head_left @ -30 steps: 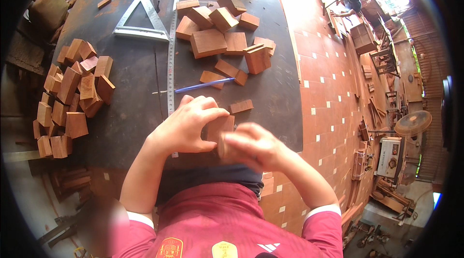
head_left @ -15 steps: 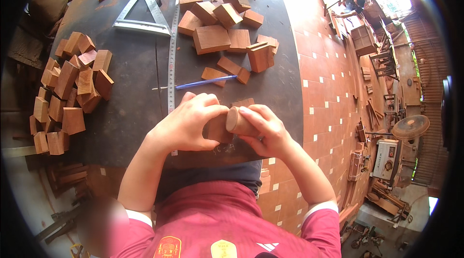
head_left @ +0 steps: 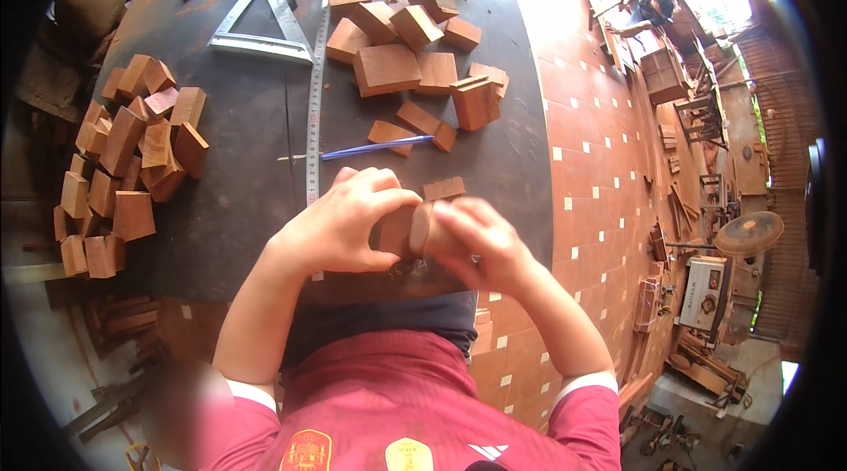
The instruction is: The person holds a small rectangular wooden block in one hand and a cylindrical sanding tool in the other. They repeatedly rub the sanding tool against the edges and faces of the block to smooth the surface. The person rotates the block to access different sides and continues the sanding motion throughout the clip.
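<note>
At the near edge of the dark table, my left hand (head_left: 344, 220) curls its fingers and thumb around a reddish-brown wooden block (head_left: 394, 231). My right hand (head_left: 483, 242), smeared by motion, grips a stubby tan piece with a rounded end (head_left: 421, 228), pressed against or just beside the block; its exact kind is hard to make out. Just beyond my right hand lies another small wooden block (head_left: 443, 189). Past it, a blue pen (head_left: 379, 148) rests across a flat wooden piece (head_left: 391, 138).
A heap of wooden blocks (head_left: 386, 71) stands farther back, and a second heap (head_left: 123, 145) on the left. A measuring strip (head_left: 314, 118) runs lengthwise beside a metal triangle square (head_left: 263, 43). Beyond the tiled floor (head_left: 587, 171), a person (head_left: 648, 8) works at far right.
My right hand has shifted and turned slightly, tilting the tan piece so its round end looks narrower. The small block behind it shows more. My left hand stays nearly still.
</note>
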A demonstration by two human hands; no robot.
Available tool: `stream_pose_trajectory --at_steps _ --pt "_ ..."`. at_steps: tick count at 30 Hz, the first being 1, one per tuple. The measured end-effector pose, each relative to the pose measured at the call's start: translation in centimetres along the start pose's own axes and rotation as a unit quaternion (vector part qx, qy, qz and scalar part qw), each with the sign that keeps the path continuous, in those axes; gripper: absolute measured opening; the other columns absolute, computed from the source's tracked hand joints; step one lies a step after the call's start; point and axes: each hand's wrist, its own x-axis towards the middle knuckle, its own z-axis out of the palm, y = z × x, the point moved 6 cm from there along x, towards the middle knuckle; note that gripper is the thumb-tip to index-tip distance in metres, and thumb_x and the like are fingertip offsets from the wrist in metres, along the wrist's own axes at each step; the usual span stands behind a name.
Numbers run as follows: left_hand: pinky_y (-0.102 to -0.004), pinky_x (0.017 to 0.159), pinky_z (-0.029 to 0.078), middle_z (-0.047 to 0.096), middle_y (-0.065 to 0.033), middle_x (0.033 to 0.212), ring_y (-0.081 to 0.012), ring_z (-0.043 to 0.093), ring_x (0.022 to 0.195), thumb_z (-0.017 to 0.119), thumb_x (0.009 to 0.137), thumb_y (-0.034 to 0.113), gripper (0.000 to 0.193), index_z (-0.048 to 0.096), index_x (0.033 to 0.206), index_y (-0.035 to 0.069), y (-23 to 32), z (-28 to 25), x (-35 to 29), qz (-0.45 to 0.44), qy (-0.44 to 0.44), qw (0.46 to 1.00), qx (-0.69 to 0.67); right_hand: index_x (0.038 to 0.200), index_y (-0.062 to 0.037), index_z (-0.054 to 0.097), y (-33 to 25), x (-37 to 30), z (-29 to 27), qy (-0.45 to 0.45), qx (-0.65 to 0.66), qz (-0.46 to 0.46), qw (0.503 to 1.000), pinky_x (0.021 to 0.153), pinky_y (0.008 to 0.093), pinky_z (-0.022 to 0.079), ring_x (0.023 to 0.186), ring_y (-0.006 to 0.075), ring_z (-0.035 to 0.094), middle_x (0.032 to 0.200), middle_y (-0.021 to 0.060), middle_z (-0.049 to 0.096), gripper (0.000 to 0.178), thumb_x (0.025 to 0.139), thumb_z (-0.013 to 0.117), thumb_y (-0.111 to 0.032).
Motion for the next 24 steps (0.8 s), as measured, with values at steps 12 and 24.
stream_pose_trajectory --at_steps 12,24 --pt "-0.0437 0.115 0.042 0.065 -0.0126 0.128 -0.0338 0.059 0.125 0.093 0.066 0.02 0.077 0.067 0.137 0.008 -0.3 0.3 -0.5 0.011 0.018 1.0 -0.009 0.152 -0.0109 0.058 -0.2 -0.5 0.2 -0.044 0.002 0.032 0.999 0.09 0.0475 0.06 0.107 0.0433 0.069 0.124 0.0239 0.066 0.076 0.082 0.087 -0.006" --pt "-0.0418 0.117 0.039 0.069 -0.0107 0.132 -0.0292 0.062 0.129 0.093 0.067 0.018 0.083 0.063 0.143 0.009 0.1 0.1 -0.5 0.04 0.032 0.999 0.006 0.152 -0.0072 0.057 -0.7 -1.6 0.3 -0.026 0.021 0.051 0.998 0.09 0.0486 0.06 0.107 0.0439 0.07 0.121 0.0246 0.066 0.078 0.081 0.088 -0.006"
